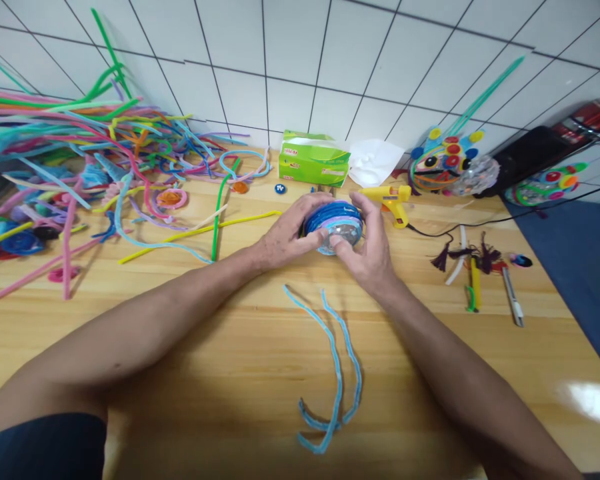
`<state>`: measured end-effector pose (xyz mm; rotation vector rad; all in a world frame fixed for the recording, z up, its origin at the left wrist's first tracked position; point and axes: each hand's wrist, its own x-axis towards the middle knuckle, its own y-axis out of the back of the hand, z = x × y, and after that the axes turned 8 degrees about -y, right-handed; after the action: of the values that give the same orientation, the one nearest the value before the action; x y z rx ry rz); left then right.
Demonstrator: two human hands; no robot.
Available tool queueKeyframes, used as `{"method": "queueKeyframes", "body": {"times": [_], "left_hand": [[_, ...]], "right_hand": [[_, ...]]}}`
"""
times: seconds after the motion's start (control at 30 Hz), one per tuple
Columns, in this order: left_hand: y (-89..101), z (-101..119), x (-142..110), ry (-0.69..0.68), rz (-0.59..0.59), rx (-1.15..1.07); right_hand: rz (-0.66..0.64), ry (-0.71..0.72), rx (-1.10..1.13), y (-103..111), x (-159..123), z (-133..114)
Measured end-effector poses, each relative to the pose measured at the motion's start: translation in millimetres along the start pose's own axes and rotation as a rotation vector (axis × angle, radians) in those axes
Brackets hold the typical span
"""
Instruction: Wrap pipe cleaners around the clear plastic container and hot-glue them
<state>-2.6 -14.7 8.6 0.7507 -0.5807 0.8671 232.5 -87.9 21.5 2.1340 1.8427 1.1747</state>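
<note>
Both my hands are wrapped round a small clear dome (333, 225) that is wound with blue and purple pipe cleaners. My left hand (285, 235) grips its left side with fingers curled over the top. My right hand (373, 250) holds the right side, thumb pressed on the clear lower part. Two light blue pipe cleaners (336, 373) lie loose on the wooden table (230, 373) just in front of my hands.
A big tangle of coloured pipe cleaners (80, 153) covers the left. A green tissue box (313, 160), a yellow glue gun (393, 200) with its cable, finished decorated domes (447, 160), tassels, scissors and a pen (513, 300) lie at the right.
</note>
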Motion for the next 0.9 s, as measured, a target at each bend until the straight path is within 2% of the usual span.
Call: {"method": "queueKeyframes", "body": {"times": [0.1,0.17,0.27,0.47,0.7,0.9], "left_hand": [[0.3,-2.9,-1.7,0.022,0.005,-0.017],[0.7,-3.6,-2.3,0.037,0.007,-0.022],[0.9,-2.7,-2.0,0.044,0.004,-0.009],[0.9,1.5,0.6,0.056,0.003,-0.014],[0.8,5.5,2.2,0.055,-0.017,0.024],[2.7,6.2,1.8,0.073,-0.014,0.009]], "right_hand": [[-0.004,0.227,-0.158,0.9,-0.5,4.1],[-0.023,0.292,-0.219,0.4,-1.3,4.5],[-0.035,0.274,-0.279,-2.8,-2.8,4.3],[0.039,0.234,-0.296,-13.6,-5.3,4.9],[0.093,0.283,-0.267,-18.0,-6.1,7.2],[0.077,0.267,-0.267,-18.5,-5.8,6.4]]}}
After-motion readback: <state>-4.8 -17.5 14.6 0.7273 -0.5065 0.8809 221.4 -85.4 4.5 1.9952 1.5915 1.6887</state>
